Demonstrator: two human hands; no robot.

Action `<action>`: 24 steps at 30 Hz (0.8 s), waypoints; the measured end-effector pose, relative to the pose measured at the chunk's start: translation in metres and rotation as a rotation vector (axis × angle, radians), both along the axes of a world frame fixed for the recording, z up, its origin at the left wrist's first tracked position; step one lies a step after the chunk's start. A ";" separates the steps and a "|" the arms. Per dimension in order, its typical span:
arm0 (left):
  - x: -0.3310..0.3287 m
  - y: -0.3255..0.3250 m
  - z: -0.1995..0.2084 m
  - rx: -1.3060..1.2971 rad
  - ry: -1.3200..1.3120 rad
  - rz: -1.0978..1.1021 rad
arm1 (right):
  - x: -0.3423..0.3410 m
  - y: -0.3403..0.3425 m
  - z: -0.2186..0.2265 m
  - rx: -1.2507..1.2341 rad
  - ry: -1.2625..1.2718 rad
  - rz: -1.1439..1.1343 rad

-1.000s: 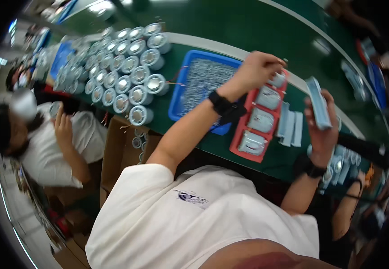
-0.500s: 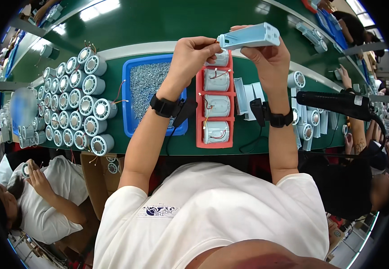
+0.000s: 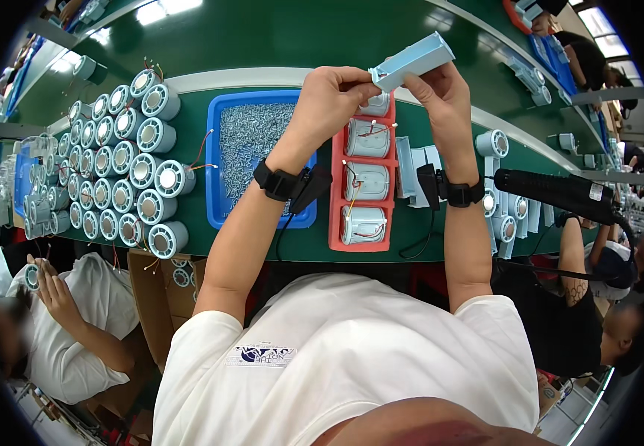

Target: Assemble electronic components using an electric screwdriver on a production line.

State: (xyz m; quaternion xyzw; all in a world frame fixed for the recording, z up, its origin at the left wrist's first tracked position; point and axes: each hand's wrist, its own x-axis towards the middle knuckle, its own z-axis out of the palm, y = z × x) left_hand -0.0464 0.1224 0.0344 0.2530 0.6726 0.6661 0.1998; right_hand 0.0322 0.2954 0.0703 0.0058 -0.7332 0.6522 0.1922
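Observation:
A light-blue, trough-shaped plastic housing point(image 3: 417, 59) is held up above the far end of a red tray point(image 3: 336, 232). My right hand point(image 3: 447, 100) grips it from the right, thumb along its near side. At the housing's left end, my left hand point(image 3: 331, 104) is closed in a pinch, fingertips close against that end; what lies between them is hidden. Below both hands, the red tray holds several light-blue cylindrical motors point(image 3: 366, 183) with thin coloured wires, one per compartment. Each of my wrists wears a black strap with a device.
A blue bin point(image 3: 214, 163) of small screws stands left of the tray. Further left are rows of stacked motors point(image 3: 123, 157). More housings point(image 3: 409, 171) lie to the right, beside a black power screwdriver point(image 3: 552, 189). Co-workers sit on both sides.
The housing has tilted, its right end now higher and its left end lower. My left hand has shifted slightly right and down with it. The whole view has moved a little.

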 end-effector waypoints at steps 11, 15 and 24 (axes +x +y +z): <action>0.002 -0.014 -0.019 -0.316 0.512 0.060 | 0.002 0.006 -0.024 0.543 -0.101 0.039; -0.005 -0.010 -0.028 -0.315 0.536 0.064 | 0.004 -0.002 -0.018 0.672 -0.098 -0.006; -0.009 -0.007 -0.031 -0.356 0.619 0.051 | 0.001 -0.007 -0.002 0.781 -0.029 0.037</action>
